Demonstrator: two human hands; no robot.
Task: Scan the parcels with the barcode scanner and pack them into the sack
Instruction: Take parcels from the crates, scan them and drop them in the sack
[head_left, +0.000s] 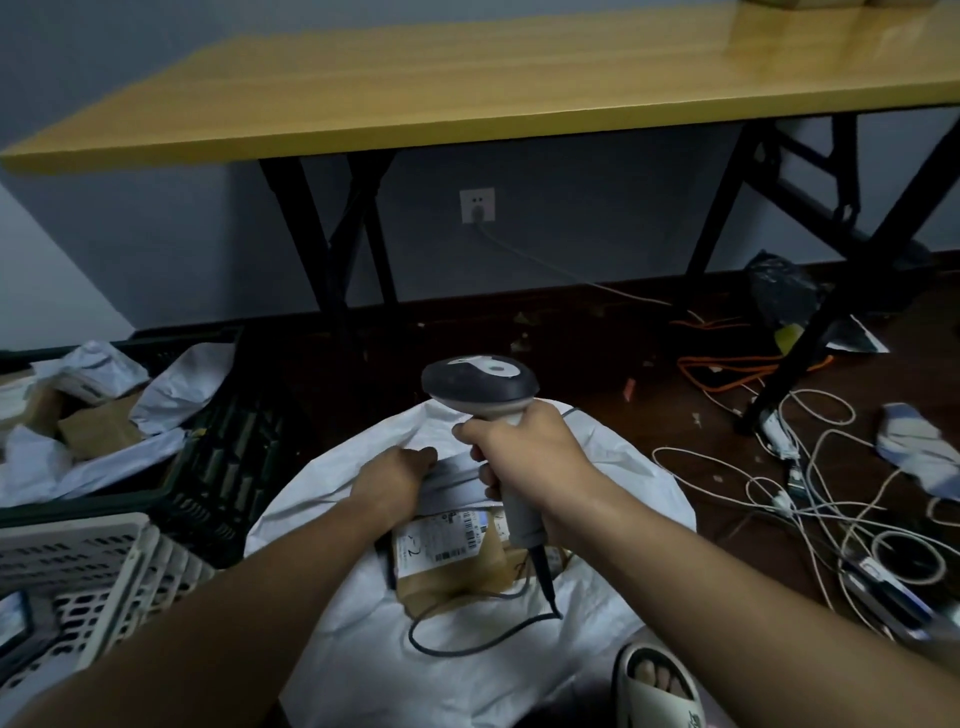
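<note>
Your left hand (402, 470) covers part of the grey parcel (457, 475), and its fingertips are hidden. The label (441, 535) on the brown box (457, 571) is too small to read. The picture's edge cuts off your sandal (657, 686) and the white basket (78, 571).

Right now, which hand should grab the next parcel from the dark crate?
Probably the left hand: it is nearer the dark plastic crate of parcels, while the right hand grips the grey barcode scanner.

A makeshift parcel-sorting room is suggested by a folding table (467, 88) set against a grey wall, a dark crate (218, 467) heaped with mail bags, and tangled cables (831, 499) strewn across the dark floor.
</note>
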